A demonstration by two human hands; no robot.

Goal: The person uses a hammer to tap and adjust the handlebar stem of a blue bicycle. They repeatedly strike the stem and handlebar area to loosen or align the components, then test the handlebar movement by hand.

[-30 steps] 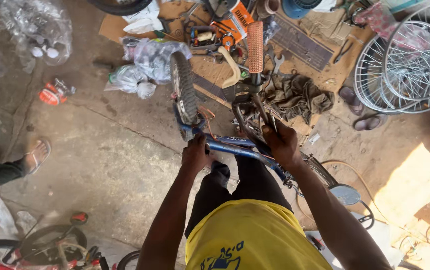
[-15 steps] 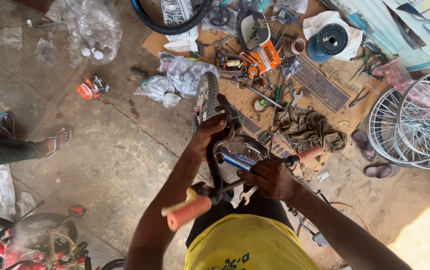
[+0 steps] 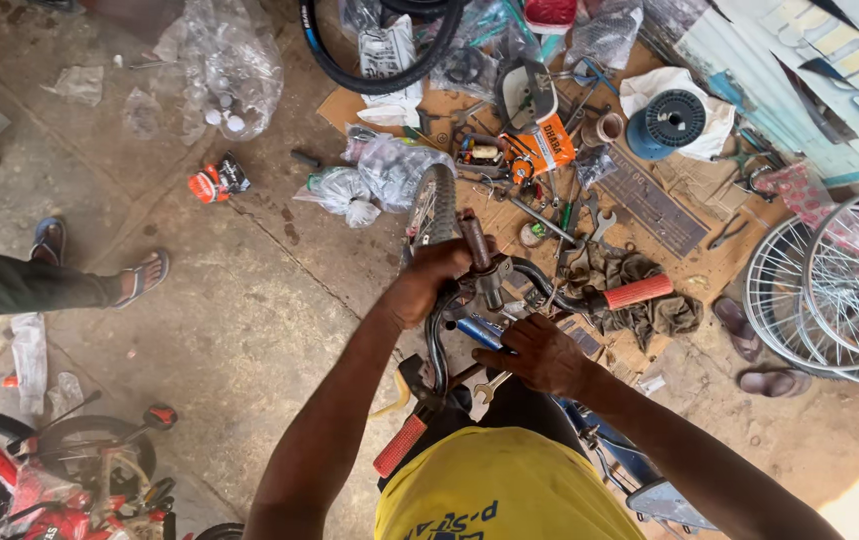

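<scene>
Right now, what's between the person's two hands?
In the head view, the handlebar stem and blue frame tube lie between the left hand and right hand.

Single view: head-worn camera, facing almost straight down over the wearer's yellow shirt (image 3: 504, 490) and both forearms. Near range to the bicycle handlebar (image 3: 509, 275) at frame centre; the concrete floor (image 3: 239, 320) and cardboard tool spread (image 3: 649, 200) fill the edges. No second view overlaps it.

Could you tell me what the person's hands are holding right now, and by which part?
The left hand grips the bicycle handlebar near its middle, by the stem. The right hand rests below on the blue frame; its grip is unclear.
</scene>
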